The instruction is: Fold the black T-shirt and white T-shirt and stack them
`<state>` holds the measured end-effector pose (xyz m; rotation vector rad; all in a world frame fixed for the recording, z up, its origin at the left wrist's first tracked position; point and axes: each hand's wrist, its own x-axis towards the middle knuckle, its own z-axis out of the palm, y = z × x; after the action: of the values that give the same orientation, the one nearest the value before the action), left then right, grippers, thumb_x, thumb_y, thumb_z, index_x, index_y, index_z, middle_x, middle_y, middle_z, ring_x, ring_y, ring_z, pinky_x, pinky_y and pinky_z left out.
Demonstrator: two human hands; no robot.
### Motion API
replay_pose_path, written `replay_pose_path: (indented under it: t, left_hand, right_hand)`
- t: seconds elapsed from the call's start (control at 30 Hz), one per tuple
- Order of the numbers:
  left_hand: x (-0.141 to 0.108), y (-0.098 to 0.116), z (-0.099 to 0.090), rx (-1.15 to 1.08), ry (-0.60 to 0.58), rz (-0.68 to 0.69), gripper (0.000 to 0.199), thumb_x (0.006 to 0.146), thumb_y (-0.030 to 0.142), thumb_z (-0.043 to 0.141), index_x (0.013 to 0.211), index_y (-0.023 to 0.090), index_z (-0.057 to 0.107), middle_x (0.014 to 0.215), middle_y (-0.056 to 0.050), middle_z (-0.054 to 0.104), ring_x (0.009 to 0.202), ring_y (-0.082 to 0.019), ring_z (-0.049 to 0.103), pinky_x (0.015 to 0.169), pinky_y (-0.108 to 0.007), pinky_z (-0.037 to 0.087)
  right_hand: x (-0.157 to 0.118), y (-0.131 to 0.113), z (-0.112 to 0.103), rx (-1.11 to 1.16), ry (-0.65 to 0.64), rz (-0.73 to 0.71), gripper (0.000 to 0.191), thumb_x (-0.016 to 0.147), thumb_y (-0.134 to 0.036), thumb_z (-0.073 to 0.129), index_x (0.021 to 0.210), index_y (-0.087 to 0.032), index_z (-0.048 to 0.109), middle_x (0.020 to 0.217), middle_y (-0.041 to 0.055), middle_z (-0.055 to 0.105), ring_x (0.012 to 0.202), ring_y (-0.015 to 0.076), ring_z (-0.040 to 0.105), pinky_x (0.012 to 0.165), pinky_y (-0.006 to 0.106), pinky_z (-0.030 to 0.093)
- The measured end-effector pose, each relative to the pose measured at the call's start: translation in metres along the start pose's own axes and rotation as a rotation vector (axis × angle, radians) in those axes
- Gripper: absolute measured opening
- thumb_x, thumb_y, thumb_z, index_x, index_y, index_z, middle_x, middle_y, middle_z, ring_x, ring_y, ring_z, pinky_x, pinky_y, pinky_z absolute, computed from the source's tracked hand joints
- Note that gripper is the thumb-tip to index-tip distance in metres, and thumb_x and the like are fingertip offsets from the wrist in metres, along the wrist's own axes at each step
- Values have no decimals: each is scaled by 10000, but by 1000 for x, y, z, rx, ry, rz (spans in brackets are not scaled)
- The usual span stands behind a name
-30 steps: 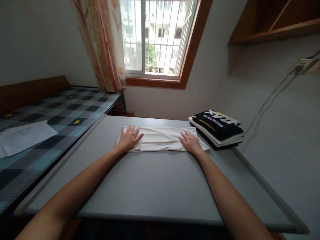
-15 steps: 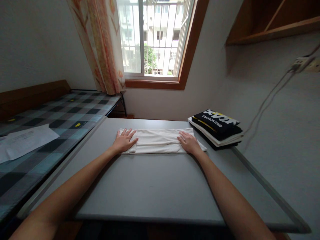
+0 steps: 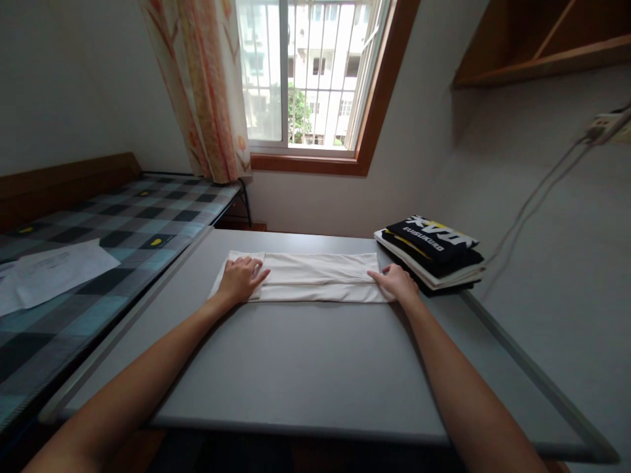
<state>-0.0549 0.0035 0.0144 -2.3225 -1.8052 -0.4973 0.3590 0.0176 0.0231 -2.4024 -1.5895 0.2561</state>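
A white garment (image 3: 315, 269), folded into a long flat strip, lies crosswise on the grey table (image 3: 296, 368). My left hand (image 3: 241, 279) rests on the strip's left end, its fingers bent and the thumb apart from them. At the right end my right hand (image 3: 398, 282) grips the cloth, thumb stretched over the top and fingers curled at the edge. The fingertips of that hand are partly hidden. Folded layers show at the left end, and a seam or fold line runs along the strip.
Folded clothes (image 3: 434, 253), black and white, are stacked at the table's back right, close to my right hand. On the left stands a bed (image 3: 162, 203) with a checked cover and papers (image 3: 54, 272) on it. Cords (image 3: 537, 190) hang along the right wall.
Both hands lay flat on the garment before; now their fingers are bent. My right hand has slid right to the strip's end. More white cloth shows beyond my left hand.
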Motion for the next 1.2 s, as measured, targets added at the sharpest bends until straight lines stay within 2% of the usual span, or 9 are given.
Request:
replay_pose_path:
  t: [0.2,0.4,0.5,0.63,0.77,0.83,1.0,1.1,1.2]
  left_hand:
    - [0,3,7,-42,-26,2,348,947,459,430,1080,219,644,1054,-95,669,1034,-276,586,891,-404,377]
    - [2,-3,10,-93,-36,-17,326,941,431,442,1100,228,642,1057,-80,674,1028,-263,592,894,-398,381]
    - [3,-3,11,-100,-39,-15,325,936,429,449,1098,223,641,1044,-79,673,1023,-264,595,886,-398,382]
    - [3,-2,11,-113,-46,-17,320,936,422,453,1103,226,644,1049,-76,673,1029,-263,597,880,-396,380]
    - [3,-2,10,-118,-50,-19,316,939,416,455,1109,229,644,1066,-77,675,1045,-261,595,886,-393,377]
    - [3,-2,10,-117,-54,-20,316,938,418,456,1111,231,643,1067,-80,674,1053,-262,592,892,-392,376]
    - [4,-3,10,-124,-56,-12,329,939,429,451,1115,233,647,1049,-81,671,1043,-265,592,898,-396,379]
    - [4,-3,10,-121,-67,-18,326,939,428,453,1120,240,648,1050,-80,669,1044,-264,591,898,-392,380]
    - [3,-2,9,-111,-72,-19,328,941,428,451,1130,243,644,1078,-86,664,1053,-266,588,900,-392,380]
  right_hand:
    - [16,8,11,147,-51,-97,522,755,-531,675,1070,-115,686,1074,180,716,1015,320,671,821,371,496]
    - [18,7,16,213,19,-153,403,742,-407,688,1024,-120,651,1009,154,703,904,268,666,754,330,496]
    - [16,6,9,248,-22,-204,432,764,-341,653,1130,-121,593,913,100,679,816,226,642,734,308,488]
    - [14,6,-9,324,-167,-294,683,770,-258,626,1403,-126,406,817,19,621,716,179,607,704,275,484]
    - [16,-2,-36,291,-457,-326,408,805,-270,614,1201,-173,641,802,20,622,671,149,586,645,246,479]
    - [18,-12,-54,258,-507,-294,285,814,-303,638,1062,-189,717,830,35,654,669,146,591,639,250,486]
    - [19,-71,-89,374,-400,-374,252,811,-303,688,1034,-193,733,867,45,704,707,147,626,660,246,505]
    - [6,-120,-80,460,-342,-560,236,800,-281,700,988,-141,728,840,57,706,675,127,606,589,208,486]
    - [-17,-160,-51,464,-593,-764,362,819,-372,698,1119,-168,700,884,53,726,661,117,618,565,201,501]
